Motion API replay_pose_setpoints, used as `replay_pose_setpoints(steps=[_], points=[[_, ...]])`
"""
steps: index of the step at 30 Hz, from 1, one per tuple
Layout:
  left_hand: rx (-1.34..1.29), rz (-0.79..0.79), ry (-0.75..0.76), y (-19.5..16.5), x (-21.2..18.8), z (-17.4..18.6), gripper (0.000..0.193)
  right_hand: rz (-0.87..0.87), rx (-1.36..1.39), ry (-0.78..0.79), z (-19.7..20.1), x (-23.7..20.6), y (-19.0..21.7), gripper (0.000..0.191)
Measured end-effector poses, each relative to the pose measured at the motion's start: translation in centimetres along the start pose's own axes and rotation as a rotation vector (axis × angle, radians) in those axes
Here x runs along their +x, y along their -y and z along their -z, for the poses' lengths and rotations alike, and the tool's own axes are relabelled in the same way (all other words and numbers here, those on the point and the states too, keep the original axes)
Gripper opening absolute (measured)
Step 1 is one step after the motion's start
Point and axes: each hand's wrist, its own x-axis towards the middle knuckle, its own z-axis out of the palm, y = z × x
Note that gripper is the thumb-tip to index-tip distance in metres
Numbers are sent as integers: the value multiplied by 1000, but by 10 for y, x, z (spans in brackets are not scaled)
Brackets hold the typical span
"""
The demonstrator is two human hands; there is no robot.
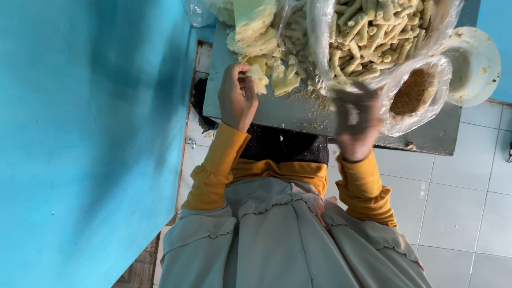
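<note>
My grey dress (288, 240) and yellow sleeves (216, 170) filled the bottom of the view, with both hands up at the metal table (277, 109).

My left hand (236, 96) had its fingers pinched around a pale yellow wrapper sheet (257, 77), at the edge of a loose heap of the same sheets (282, 80) lying on the table below a taller stack (253, 32). My right hand (356, 125) was blurred; I could not tell whether its fingers were closed or loose, only that it hovered at the table's near edge, just beside a clear bag of brown crumbs (413, 93). Above it sat a big clear bag of rolled sticks (373, 32). A white plate (477, 64) stood to the right, a blue wall (90, 133) to the left.
</note>
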Motion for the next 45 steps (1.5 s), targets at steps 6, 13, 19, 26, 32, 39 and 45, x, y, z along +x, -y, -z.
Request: replay_pose_setpoints(steps=[6,13,19,26,32,39,45], points=[[437,-216,39,-17,6,14,31,135,-459,413,-47,-28,10,35],[437,-354,84,-12,-28,15,38,-99,-278,177,17,-62,7,29],[387,-592,463,-7,-62,16,28,-386,-756,-238,117,-92,-7,46],[342,-578,481,1,-60,12,21,-548,-481,-198,146,-108,-49,50],[273,-576,477,3,-60,12,18,-529,-71,-241,145,-65,-56,52],[270,-568,477,-1,-58,12,18,-436,-358,-135,143,-52,-30,48],[271,-549,483,-3,-59,13,18,-380,-939,-104,145,-101,-31,28]])
